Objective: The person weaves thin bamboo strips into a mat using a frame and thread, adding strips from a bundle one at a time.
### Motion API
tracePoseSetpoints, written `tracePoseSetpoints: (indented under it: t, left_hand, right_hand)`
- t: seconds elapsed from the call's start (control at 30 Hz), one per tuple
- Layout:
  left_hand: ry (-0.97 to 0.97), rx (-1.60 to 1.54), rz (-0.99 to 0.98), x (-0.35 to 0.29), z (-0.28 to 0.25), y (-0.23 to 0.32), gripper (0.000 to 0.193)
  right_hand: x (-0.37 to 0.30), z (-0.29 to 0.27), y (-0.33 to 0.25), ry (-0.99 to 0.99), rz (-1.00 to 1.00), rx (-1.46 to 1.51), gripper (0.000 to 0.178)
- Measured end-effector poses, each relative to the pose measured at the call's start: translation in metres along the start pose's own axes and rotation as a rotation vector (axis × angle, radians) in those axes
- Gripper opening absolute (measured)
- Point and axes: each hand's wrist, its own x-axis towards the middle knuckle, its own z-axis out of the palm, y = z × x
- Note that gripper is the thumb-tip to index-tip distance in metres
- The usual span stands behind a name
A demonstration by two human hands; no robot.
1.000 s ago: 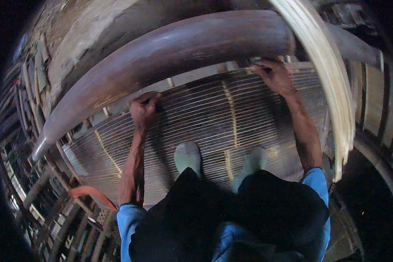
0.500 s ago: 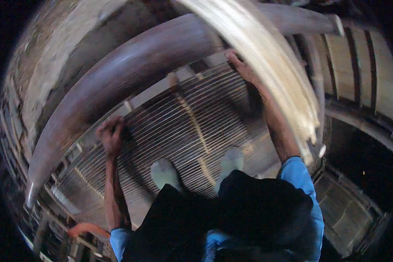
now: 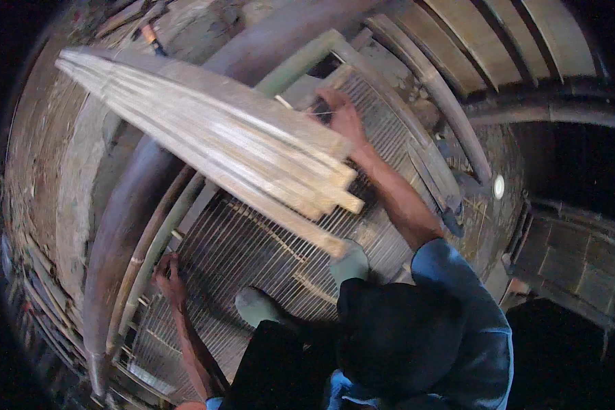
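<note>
My left hand (image 3: 169, 273) is at the left edge of a slatted panel (image 3: 212, 239) made of thin parallel strips. Its fingers are pinched together beside a green bamboo pole (image 3: 162, 236); what they hold is too small to make out. My right hand (image 3: 342, 117) is at the panel's far end, fingers bent inward, with a thin pale line across them. What the right fingers grip is partly hidden. A bundle of pale wooden slats (image 3: 219, 137) crosses the view above the panel, close to the camera, and covers part of it. My feet in pale footwear (image 3: 256, 306) stand on the panel.
A thick dark pole (image 3: 126, 212) runs along the panel's far left side. Past it lies a tool with an orange handle (image 3: 148, 32). To the right are a bamboo pole (image 3: 451, 99), a small white round thing (image 3: 499, 186) and a framed woven panel (image 3: 567, 253).
The view has turned, and the pale slats now cross from the left rather than the right. My left hand appears lower along the panel's edge; the right appears slightly farther left.
</note>
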Motion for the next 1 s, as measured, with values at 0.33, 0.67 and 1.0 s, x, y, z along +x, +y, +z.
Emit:
tracePoseSetpoints:
  t: [0.33,0.67,1.0]
  left_hand:
    - [-0.019,0.032,0.45,0.004,0.088,0.087,0.033]
    - [-0.839,-0.258,0.305,-0.011,0.243,0.237,0.059]
    - [-0.864,-0.643,-0.284,-0.027,0.169,0.264,0.03]
  right_hand:
    - [-0.029,0.021,-0.019,0.01,-0.064,-0.301,0.027]
    - [-0.053,0.029,0.025,-0.444,-0.038,0.059,0.025]
    - [0.009,-0.069,-0.023,-0.45,0.082,0.899,0.023]
